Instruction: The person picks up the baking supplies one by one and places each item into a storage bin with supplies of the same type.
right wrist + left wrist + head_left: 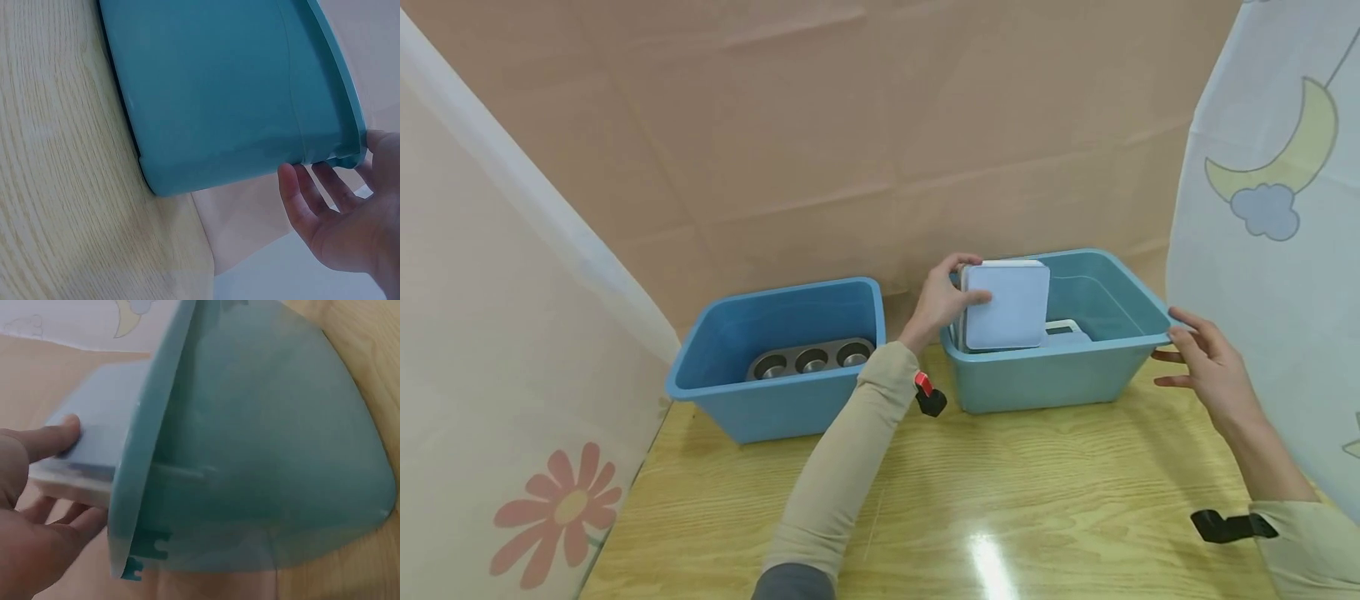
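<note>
Fingers and thumb of the left hand [942,298] gripped a pale blue container [1006,305] standing upright in the teal tub [1045,379]. In the left wrist view the thumb [53,439] pressed its face. In the right wrist view the right hand [347,219] lay open, fingertips at the tub's rim.

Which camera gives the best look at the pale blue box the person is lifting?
The head view: the box shows whole, gripped by the left hand inside the right-hand tub. The left wrist view shows only a blurred corner behind the tub's rim. The right wrist view shows none of it.
</note>
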